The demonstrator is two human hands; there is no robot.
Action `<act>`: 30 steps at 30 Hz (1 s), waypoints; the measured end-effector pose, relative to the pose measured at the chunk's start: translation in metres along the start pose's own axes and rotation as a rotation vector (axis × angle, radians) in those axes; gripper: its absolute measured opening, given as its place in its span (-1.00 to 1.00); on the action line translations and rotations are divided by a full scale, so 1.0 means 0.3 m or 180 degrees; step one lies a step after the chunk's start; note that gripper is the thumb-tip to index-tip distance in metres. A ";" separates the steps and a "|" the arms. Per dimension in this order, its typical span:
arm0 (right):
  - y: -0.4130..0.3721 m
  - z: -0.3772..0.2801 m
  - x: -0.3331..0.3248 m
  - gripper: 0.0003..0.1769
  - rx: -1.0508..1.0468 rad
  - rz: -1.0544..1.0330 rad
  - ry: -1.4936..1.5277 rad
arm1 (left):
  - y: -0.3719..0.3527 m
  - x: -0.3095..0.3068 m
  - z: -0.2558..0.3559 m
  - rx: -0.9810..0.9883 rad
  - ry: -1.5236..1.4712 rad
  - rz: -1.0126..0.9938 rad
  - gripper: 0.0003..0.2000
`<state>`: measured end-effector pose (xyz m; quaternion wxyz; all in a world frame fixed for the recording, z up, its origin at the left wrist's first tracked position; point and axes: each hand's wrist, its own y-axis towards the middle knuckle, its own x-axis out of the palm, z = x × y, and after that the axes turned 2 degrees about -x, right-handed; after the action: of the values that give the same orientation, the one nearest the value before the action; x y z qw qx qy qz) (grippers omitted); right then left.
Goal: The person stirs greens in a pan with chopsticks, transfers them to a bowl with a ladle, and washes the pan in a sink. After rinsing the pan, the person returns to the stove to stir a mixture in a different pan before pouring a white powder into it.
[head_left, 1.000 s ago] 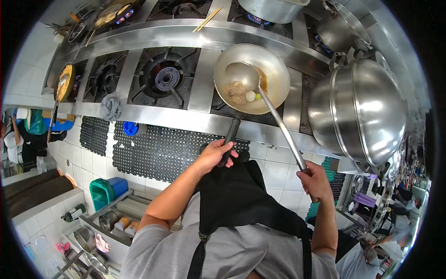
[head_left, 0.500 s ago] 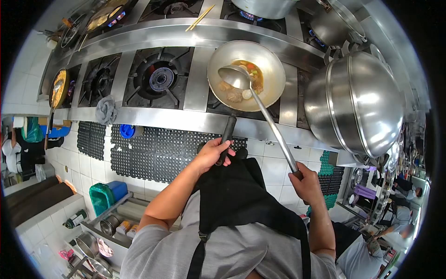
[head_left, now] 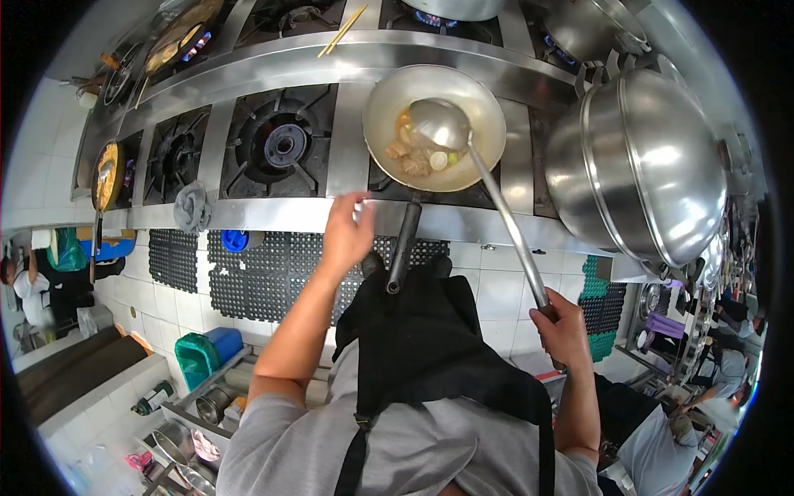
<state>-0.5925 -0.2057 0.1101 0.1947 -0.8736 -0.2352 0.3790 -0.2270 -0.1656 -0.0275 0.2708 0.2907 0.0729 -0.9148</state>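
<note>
My right hand (head_left: 564,329) is wrapped round the handle end of a long metal ladle (head_left: 509,213). The ladle's bowl is turned down over the food (head_left: 418,162), pieces in brown liquid, in a pale wok (head_left: 475,93). The wok sits on the front-row burner straight ahead, and its dark handle (head_left: 404,248) points back towards me. To the left of that handle, apart from it, my left hand (head_left: 349,233) is raised near the stove's front edge. Its fingers are apart and it holds nothing.
Large metal bowls (head_left: 641,165) stand right of the wok. An unlit burner (head_left: 285,145) lies to its left, with a grey cloth (head_left: 193,207) on the front edge. A pan of food (head_left: 106,178) is far left. Chopsticks (head_left: 342,30) lie behind; people are at lower right.
My left hand has let go of the wok handle and moved left and forward. The ladle's bowl has shifted right within the wok, still in my right hand.
</note>
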 end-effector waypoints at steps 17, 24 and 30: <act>-0.013 0.125 0.020 -0.82 -0.0229 -0.0019 0.0518 | 0.478 0.120 0.164 0.2075 0.3607 -0.1201 -0.71; -0.004 0.116 0.013 -0.81 -0.0330 0.0079 0.0524 | 0.496 0.141 0.160 0.1981 0.4134 -0.1482 -0.78; -0.008 0.113 0.016 -0.87 -0.0390 0.0150 0.0684 | 0.501 0.157 0.182 0.1825 0.3823 -0.1643 -0.76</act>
<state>-0.6158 -0.1956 0.0870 0.1561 -0.9247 -0.2150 0.2726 -0.2054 -0.3295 -0.0059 -0.1285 0.7776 0.0324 -0.6147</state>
